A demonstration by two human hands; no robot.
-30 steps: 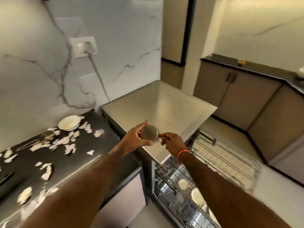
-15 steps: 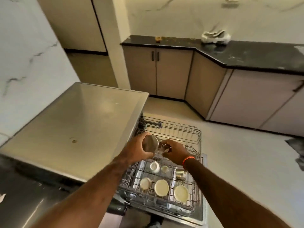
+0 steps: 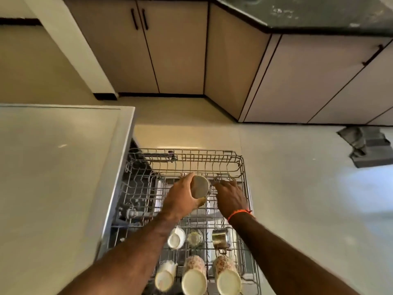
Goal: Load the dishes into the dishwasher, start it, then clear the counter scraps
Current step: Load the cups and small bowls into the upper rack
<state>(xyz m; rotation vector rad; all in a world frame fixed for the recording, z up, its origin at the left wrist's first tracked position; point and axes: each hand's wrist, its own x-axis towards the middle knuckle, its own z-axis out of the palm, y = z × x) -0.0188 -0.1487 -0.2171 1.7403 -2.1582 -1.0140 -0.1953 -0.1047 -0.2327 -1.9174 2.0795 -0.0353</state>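
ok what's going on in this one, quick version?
A person is loading the dishwasher. The left hand grips a steel cup over the pulled-out upper rack. The right hand reaches into the rack wires beside it; whether it holds anything is unclear. Several cups and a small steel pot already sit at the rack's near end. The held cup isn't set down yet.

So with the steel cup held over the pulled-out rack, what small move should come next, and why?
Probably lower the steel cup mouth-down into the free far part of the rack. The left hand grips it above bare tines, the right hand rests on the wires beside it, and the near rows already hold upturned cups.
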